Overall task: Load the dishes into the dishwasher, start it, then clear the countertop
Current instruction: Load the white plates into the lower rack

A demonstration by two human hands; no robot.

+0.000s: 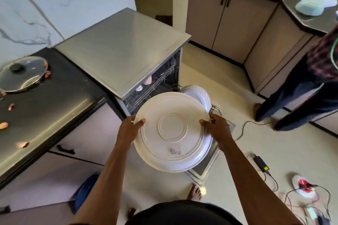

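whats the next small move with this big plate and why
Probably tip the big plate on edge and lower it into the rack beside the standing plates. The left hand and right hand grip its rim, underside towards the camera, just above the pulled-out rack of the open dishwasher, so slotting it in looks like the natural step.
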